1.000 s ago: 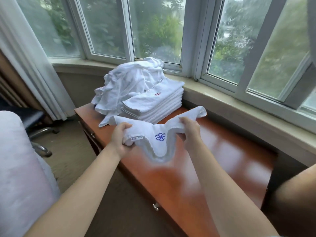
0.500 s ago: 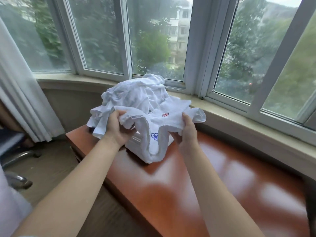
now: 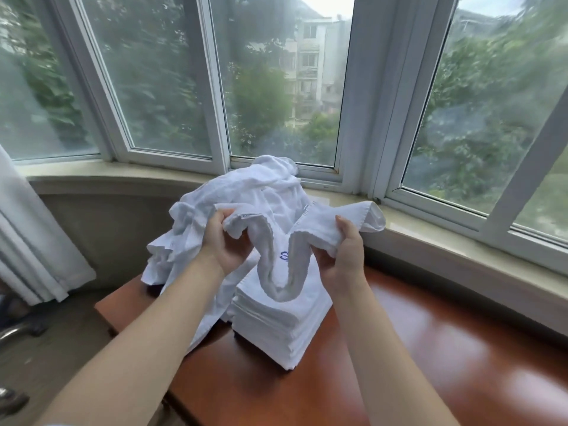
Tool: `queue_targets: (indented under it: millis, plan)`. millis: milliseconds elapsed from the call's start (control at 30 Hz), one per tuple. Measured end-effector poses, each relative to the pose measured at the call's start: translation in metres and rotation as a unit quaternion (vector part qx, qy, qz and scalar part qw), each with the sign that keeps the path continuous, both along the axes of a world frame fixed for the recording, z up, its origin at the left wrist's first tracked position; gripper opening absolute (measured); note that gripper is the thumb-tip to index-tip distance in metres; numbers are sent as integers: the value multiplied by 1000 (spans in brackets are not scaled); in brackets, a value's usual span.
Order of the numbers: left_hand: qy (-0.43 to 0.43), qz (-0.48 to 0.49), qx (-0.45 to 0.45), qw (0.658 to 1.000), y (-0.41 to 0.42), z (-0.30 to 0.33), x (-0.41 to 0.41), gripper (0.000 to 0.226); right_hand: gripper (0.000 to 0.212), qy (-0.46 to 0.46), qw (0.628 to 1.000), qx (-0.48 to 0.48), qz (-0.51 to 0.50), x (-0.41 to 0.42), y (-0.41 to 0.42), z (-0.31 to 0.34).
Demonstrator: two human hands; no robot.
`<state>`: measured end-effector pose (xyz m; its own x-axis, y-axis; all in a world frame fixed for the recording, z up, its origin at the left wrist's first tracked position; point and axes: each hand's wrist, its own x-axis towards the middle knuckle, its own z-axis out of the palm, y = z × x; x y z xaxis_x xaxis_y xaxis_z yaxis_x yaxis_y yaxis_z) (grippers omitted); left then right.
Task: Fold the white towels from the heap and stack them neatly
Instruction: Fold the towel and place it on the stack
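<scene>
Gripping the folded towel (image 3: pixel 284 256) at both ends: left hand (image 3: pixel 226 244) with fingers curled round the left end, right hand (image 3: pixel 341 253) pinching the right end between thumb on top and fingers below. Sagging in the middle into a deep U, with a blue embroidered mark half hidden inside the fold. Hanging directly above the stack of folded towels (image 3: pixel 276 321), lowest part of the sag touching or almost touching the top layer; cannot tell which. Lying at 11 o'clock from the stack and pressed against it, the loose heap (image 3: pixel 246 192), reaching back to the window sill (image 3: pixel 430 232). Standing near the left end of the red-brown table (image 3: pixel 430 348), the stack; at 9 o'clock in the view, a white curtain (image 3: pixel 33 241).

Judged as the placing step: 1 towel folded and ready to go down on the stack.

Possible trouble from here:
- Landing with the sag first, so the middle bunches up and the fold opens. Cause: the 2 ends held too close together, no tension in the cloth.
- Lying crooked on the stack, edges not matching. Cause: the right end held higher and farther out than the left.
- Catching cloth from the heap under the towel, since the heap leans on the stack at its left side.
- Pushing the upper layers sideways, if pressed down off centre; the stack looks already tall and soft.
</scene>
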<state>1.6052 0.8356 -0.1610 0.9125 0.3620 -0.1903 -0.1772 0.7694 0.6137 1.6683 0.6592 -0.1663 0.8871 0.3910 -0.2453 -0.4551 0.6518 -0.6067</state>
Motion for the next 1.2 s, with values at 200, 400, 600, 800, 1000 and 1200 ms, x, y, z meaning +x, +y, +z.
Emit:
queue_targets:
  millis: [200,400,600,800,1000,1200]
  plan:
    - [47,-117,31,991,56,-12,35,23,15,-7,997,-17,-81,4,63,-3]
    - [68,-219,11,973,129,-26,54,17,24,-14,983,-33,-179,-3,134,-10]
    - [113,-247,97,958,165,-20,89,29,24,-4,968,-37,-247,-1,163,-9]
    - [121,-257,235,930,166,-8,122,31,14,1,957,-40,-289,25,176,-14]
    - [155,-290,305,894,169,-18,157,38,17,40,937,-46,-345,39,181,-32]
    - [135,-435,308,835,201,-29,180,31,19,64,890,-49,-449,23,217,-42]
